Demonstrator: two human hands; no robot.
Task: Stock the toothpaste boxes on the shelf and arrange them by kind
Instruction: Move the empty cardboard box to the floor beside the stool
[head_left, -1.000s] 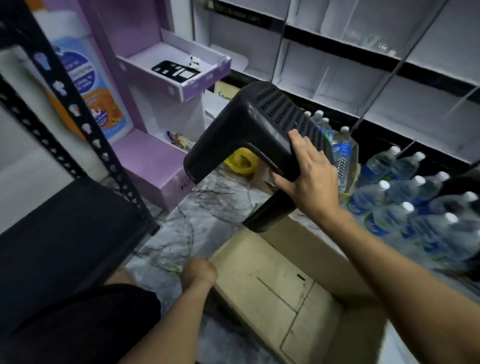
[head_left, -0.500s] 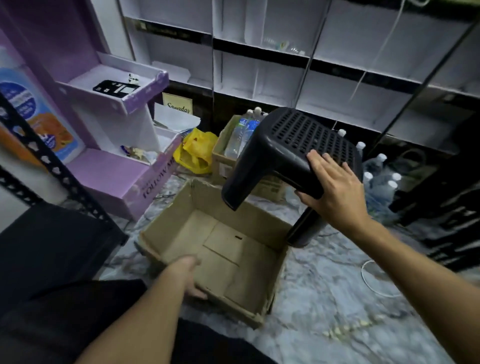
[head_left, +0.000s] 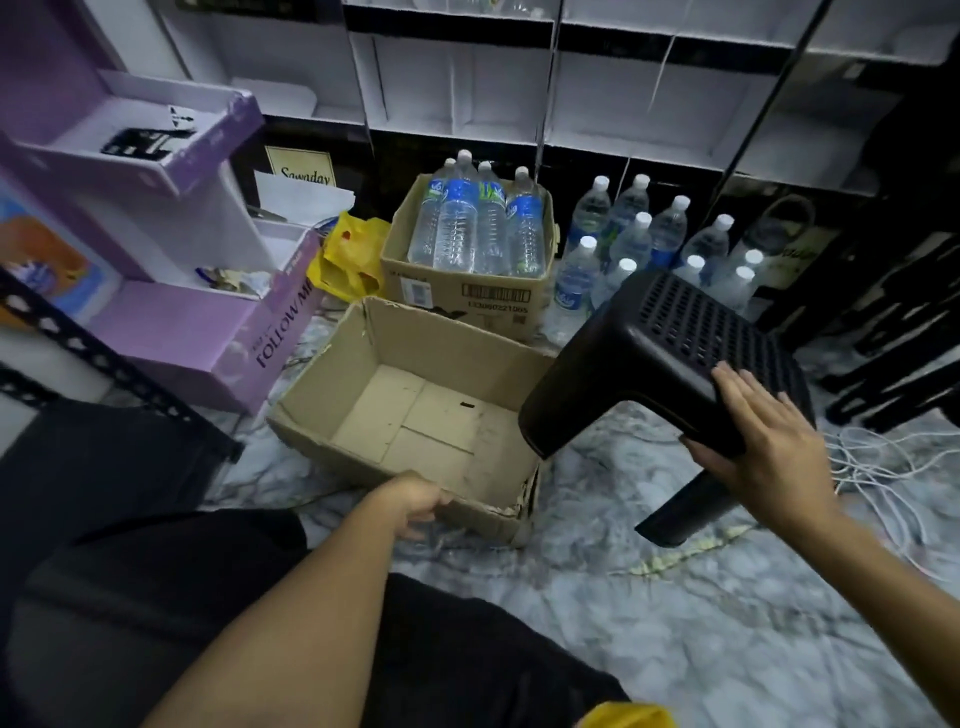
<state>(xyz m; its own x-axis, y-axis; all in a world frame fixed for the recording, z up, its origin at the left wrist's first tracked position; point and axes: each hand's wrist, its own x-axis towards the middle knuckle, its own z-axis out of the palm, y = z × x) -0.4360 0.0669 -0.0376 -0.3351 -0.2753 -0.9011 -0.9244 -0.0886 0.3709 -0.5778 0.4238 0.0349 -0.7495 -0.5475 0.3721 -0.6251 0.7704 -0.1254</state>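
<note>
I'm pinching the stool (head_left: 649, 374) by its seat edge with my right hand (head_left: 769, 447), fingers flat, my left hand (head_left: 415, 501) gripping the cardboard box (head_left: 332, 374) rim; so loose a hold is probably risking a drop onto the bottles (head_left: 623, 244)

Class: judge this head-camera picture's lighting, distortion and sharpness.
Head view: dim, uneven light leaves the black rack nearly featureless; the wide-angle lens bows the white shelves; the floor at lower right looks smeared, the bottles sharper.

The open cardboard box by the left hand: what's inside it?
Only bare bottom flaps show inside the cardboard box. The black stool covers its right corner; the left hand grips its near rim.
</note>
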